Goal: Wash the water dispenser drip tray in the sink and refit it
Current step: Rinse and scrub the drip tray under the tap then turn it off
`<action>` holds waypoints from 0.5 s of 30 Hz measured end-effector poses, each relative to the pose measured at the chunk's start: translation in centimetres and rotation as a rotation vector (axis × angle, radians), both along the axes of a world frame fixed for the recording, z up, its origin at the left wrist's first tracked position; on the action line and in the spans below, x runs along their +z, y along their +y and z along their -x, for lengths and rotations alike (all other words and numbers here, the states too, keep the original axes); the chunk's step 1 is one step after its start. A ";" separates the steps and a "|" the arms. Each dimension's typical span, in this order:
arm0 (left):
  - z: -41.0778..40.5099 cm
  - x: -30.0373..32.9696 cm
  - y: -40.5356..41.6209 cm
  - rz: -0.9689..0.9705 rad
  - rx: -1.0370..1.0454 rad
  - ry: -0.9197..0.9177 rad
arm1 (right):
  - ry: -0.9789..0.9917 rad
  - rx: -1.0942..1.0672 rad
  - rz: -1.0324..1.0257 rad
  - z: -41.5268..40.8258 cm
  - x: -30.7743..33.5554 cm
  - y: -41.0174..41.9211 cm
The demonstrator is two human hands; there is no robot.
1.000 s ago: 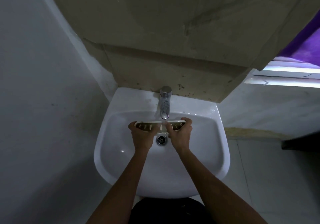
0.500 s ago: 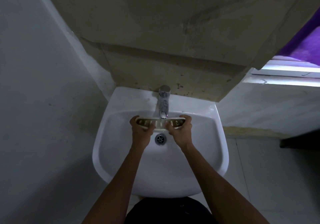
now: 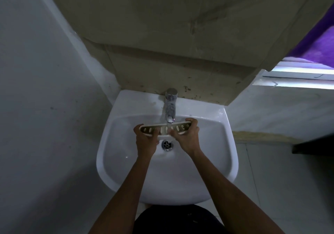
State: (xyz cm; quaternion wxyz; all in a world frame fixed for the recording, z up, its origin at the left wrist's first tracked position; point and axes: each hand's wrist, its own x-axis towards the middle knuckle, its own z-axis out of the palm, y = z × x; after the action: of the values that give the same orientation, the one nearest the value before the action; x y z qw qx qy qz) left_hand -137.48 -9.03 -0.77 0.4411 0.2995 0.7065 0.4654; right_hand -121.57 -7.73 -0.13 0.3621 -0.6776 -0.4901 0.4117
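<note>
Gripping the drip tray (image 3: 165, 129) at each end, left hand (image 3: 145, 141) and right hand (image 3: 188, 137) steady light, stiff, probably slippery plastic between them.

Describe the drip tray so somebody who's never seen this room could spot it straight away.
Find the white sink against the tan wall, then the chrome tap at its back. Just under the spout, above the drain, the left hand and right hand hold the drip tray by its ends. It is the only long, narrow white piece there, with a row of slots.
</note>
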 end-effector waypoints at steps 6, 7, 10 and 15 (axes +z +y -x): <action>-0.3 -0.3 0.0 -0.001 -0.045 -0.059 | 0.049 -0.020 -0.030 -0.7 -0.4 -0.3; -0.3 -0.3 0.2 0.013 -0.051 -0.047 | 0.063 -0.021 -0.034 -0.7 -0.5 -0.4; -0.3 0.0 0.3 0.089 -0.020 0.044 | 0.092 0.004 -0.036 -0.4 -0.3 -0.6; -0.1 0.0 0.1 0.095 -0.015 0.116 | 0.183 0.078 0.000 -0.5 -0.7 -0.1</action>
State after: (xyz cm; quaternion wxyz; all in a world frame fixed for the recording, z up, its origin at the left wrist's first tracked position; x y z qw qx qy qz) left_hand -137.36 -8.98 -0.77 0.4168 0.3099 0.7498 0.4099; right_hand -121.10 -7.84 -0.85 0.3889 -0.6175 -0.4811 0.4858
